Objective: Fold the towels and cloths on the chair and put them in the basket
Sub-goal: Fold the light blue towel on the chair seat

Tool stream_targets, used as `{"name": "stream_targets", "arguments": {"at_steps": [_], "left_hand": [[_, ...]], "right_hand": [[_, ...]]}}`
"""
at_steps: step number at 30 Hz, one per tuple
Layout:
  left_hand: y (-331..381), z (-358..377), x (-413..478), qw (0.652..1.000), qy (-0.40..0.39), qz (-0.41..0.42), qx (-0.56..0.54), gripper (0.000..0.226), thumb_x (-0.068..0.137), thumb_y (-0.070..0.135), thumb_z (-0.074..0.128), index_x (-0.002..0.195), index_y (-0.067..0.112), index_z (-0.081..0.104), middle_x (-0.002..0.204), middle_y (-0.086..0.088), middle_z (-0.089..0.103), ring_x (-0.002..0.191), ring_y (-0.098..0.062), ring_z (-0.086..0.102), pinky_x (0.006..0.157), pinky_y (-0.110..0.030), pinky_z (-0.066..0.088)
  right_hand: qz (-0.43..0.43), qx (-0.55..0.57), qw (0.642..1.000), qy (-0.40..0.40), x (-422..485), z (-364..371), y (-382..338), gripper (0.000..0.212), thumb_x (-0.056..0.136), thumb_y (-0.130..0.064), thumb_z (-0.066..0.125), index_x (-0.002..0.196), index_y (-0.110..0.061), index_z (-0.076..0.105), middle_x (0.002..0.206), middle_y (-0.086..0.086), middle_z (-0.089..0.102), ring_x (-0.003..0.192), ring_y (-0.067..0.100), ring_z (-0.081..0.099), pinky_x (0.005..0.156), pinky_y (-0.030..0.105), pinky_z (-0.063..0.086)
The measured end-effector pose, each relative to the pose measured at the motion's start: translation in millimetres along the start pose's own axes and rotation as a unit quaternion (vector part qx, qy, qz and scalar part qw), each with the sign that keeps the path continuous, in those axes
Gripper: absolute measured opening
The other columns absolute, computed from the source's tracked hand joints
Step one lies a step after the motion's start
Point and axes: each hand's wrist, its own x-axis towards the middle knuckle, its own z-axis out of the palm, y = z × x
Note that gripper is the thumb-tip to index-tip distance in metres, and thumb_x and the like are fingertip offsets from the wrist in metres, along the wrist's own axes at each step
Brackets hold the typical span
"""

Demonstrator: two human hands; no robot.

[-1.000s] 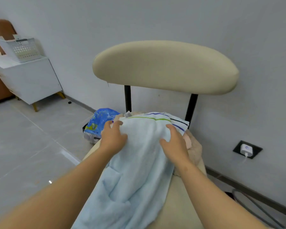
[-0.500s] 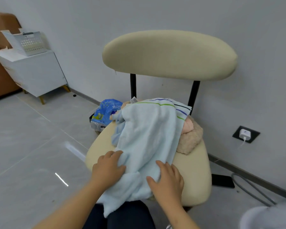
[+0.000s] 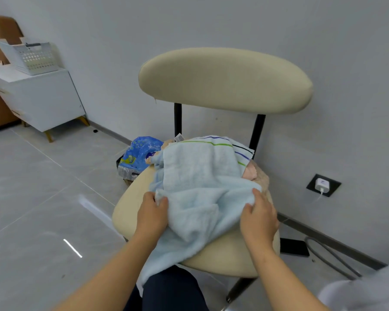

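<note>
Blue towel (image 3: 200, 187) pinched by left hand (image 3: 152, 213), right hand (image 3: 259, 218); striped cloth (image 3: 225, 142) beneath; basket (image 3: 35, 58) far left.

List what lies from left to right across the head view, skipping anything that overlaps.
White basket → blue bag → left hand → right hand → white charger. Both hands grip the light blue towel.

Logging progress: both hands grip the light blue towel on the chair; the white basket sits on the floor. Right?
No. Head view: left hand and right hand grip the light blue towel on the chair, but the white basket sits on the cabinet.
</note>
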Motion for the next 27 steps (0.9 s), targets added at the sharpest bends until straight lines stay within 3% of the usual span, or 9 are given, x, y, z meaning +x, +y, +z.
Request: {"name": "stream_targets", "arguments": {"at_steps": [5, 7, 9, 11, 13, 18, 21, 23, 27], "left_hand": [[-32, 16, 2, 0.955, -0.076, 0.088, 0.272, 0.050, 0.092, 0.028, 0.052, 0.137, 0.019, 0.033, 0.123, -0.011, 0.050, 0.111, -0.030, 0.047, 0.086, -0.034, 0.038], [-32, 18, 5, 0.922, -0.114, 0.095, 0.357, 0.041, 0.096, 0.032, 0.043, 0.135, 0.023, 0.035, 0.116, -0.007, 0.052, 0.108, -0.028, 0.047, 0.084, -0.033, 0.038], [-30, 19, 12, 0.927, -0.124, 0.097, 0.340, 0.019, 0.096, 0.029, 0.043, 0.113, 0.019, 0.046, 0.098, -0.005, 0.055, 0.097, -0.026, 0.052, 0.080, -0.033, 0.042], [-23, 18, 16, 0.964, -0.126, 0.052, 0.229, 0.011, 0.095, 0.024, 0.045, 0.093, 0.014, 0.048, 0.086, -0.004, 0.054, 0.084, -0.023, 0.053, 0.073, -0.032, 0.041], [-13, 18, 17, 0.989, -0.139, -0.057, -0.018, 0.010, 0.096, 0.018, 0.047, 0.096, 0.013, 0.056, 0.088, -0.007, 0.059, 0.079, -0.020, 0.053, 0.069, -0.030, 0.041], [11, 9, 23, 0.872, -0.176, -0.164, -0.426, 0.024, 0.098, 0.016, 0.047, 0.116, 0.009, 0.060, 0.107, -0.011, 0.066, 0.097, -0.025, 0.062, 0.077, -0.032, 0.053], [18, 13, 21, 0.945, -0.080, -0.122, -0.293, 0.009, 0.095, 0.014, 0.049, 0.095, 0.017, 0.057, 0.092, -0.004, 0.061, 0.078, -0.019, 0.057, 0.062, -0.031, 0.052], [11, 17, 19, 0.994, 0.013, -0.059, -0.089, 0.010, 0.089, 0.009, 0.051, 0.094, 0.017, 0.051, 0.101, -0.006, 0.056, 0.088, -0.022, 0.054, 0.076, -0.042, 0.052], [-8, 21, 5, 0.974, 0.049, 0.198, 0.103, 0.041, 0.081, 0.019, 0.057, 0.121, 0.015, 0.052, 0.124, -0.006, 0.048, 0.113, -0.023, 0.046, 0.093, -0.025, 0.035]], "right_hand": [[-0.098, -0.149, 0.948, -0.262, -24, 33, 16, 0.069, 0.083, -0.065, 0.023, 0.147, -0.040, 0.012, 0.158, -0.007, -0.002, 0.145, 0.019, 0.002, 0.115, 0.039, 0.013], [-0.115, -0.164, 0.947, -0.252, -27, 44, 20, 0.080, 0.070, -0.065, 0.009, 0.143, -0.040, 0.029, 0.156, -0.007, 0.016, 0.143, 0.020, 0.016, 0.112, 0.041, 0.022], [-0.165, -0.103, 0.962, -0.190, -25, 52, 23, 0.058, 0.077, -0.048, 0.026, 0.114, -0.026, 0.064, 0.124, 0.000, 0.058, 0.113, 0.026, 0.055, 0.084, 0.038, 0.047], [-0.203, -0.034, 0.968, -0.144, -21, 55, 23, 0.031, 0.081, -0.028, 0.041, 0.083, -0.017, 0.070, 0.088, 0.001, 0.067, 0.082, 0.024, 0.064, 0.065, 0.031, 0.048], [-0.182, 0.034, 0.973, -0.138, -12, 50, 14, 0.018, 0.085, -0.010, 0.053, 0.083, -0.012, 0.071, 0.088, 0.004, 0.069, 0.082, 0.020, 0.062, 0.070, 0.020, 0.042], [-0.124, 0.170, 0.977, 0.023, 34, 4, -21, 0.019, 0.086, 0.006, 0.056, 0.095, -0.002, 0.071, 0.107, 0.010, 0.068, 0.106, 0.020, 0.058, 0.081, -0.001, 0.029], [-0.094, 0.139, 0.986, 0.018, 61, -14, -28, 0.029, 0.087, 0.002, 0.053, 0.111, -0.006, 0.066, 0.129, 0.011, 0.057, 0.123, 0.028, 0.049, 0.096, 0.014, 0.031], [-0.090, 0.014, 0.996, -0.022, 62, -15, -24, 0.042, 0.086, -0.005, 0.056, 0.127, -0.014, 0.057, 0.148, 0.010, 0.036, 0.136, 0.027, 0.033, 0.108, 0.029, 0.024], [-0.095, -0.045, 0.993, -0.056, 21, 5, 3, 0.023, 0.081, -0.011, 0.061, 0.104, -0.012, 0.062, 0.113, 0.011, 0.054, 0.105, 0.031, 0.049, 0.089, 0.038, 0.037]]}}
